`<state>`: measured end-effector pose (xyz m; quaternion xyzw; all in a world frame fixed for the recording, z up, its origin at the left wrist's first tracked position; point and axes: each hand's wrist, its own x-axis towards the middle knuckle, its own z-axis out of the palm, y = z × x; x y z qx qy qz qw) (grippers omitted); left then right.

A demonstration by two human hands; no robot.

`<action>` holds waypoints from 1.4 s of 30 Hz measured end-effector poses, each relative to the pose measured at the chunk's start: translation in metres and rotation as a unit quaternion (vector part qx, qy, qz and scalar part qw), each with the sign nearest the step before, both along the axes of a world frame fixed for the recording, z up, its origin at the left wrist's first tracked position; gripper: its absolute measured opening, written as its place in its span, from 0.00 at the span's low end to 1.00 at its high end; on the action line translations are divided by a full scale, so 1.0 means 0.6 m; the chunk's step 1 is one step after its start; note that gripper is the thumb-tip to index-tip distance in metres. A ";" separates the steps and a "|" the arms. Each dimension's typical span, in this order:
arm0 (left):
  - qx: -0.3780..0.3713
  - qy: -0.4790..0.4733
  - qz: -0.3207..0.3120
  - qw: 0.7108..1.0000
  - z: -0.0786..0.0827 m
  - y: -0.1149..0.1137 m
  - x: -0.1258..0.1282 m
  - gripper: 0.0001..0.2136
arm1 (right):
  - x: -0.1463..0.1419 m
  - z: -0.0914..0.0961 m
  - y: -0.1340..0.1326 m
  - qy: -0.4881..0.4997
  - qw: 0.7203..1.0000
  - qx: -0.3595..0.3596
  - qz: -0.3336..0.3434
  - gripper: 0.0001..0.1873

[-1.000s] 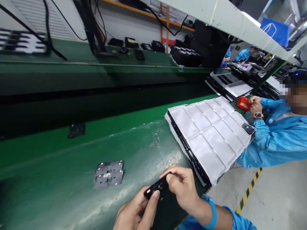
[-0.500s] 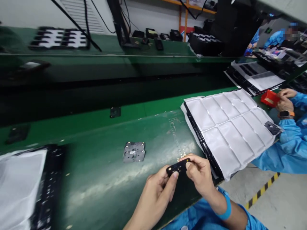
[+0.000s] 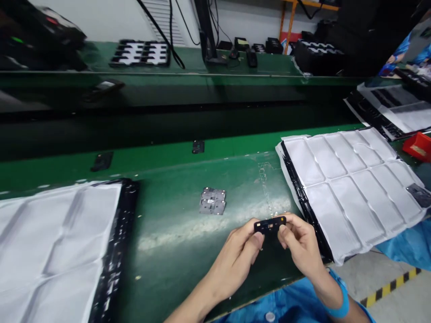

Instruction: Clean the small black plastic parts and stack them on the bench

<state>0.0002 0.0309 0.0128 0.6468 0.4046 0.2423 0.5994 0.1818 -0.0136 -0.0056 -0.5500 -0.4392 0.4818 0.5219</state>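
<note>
Between my two hands is a small black plastic part with gold-coloured spots near its ends. My left hand pinches its left end, thumb in front. At the right end, my right hand grips it between thumb and fingers. The part is held up above the green table, near its front edge. Beyond my hands and to the left, a pair of grey plastic plates lies on the table, one against the other. What the hidden fingers touch behind the part cannot be seen.
White-covered tray stacks lie at right and left. A dark piece rests on the right stack. Two small black parts sit on the green strip behind. A red bin stands at far right.
My view has swung left, so the table's things appear further right. The black part is still in both hands, turned slightly more level. The co-worker's hands by the red bin have left the view.
</note>
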 end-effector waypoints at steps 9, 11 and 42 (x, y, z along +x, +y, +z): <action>-0.021 -0.040 0.095 0.994 -0.024 0.004 0.018 0.20 | -0.005 0.003 -0.012 -0.098 0.992 0.063 0.046 0.11; -0.029 -0.047 0.098 0.994 -0.027 0.005 0.016 0.20 | -0.005 0.001 -0.013 -0.114 0.989 0.075 0.052 0.12; 0.020 -0.008 0.032 0.999 -0.024 0.012 0.006 0.18 | -0.007 -0.003 -0.012 -0.074 0.994 0.072 0.023 0.12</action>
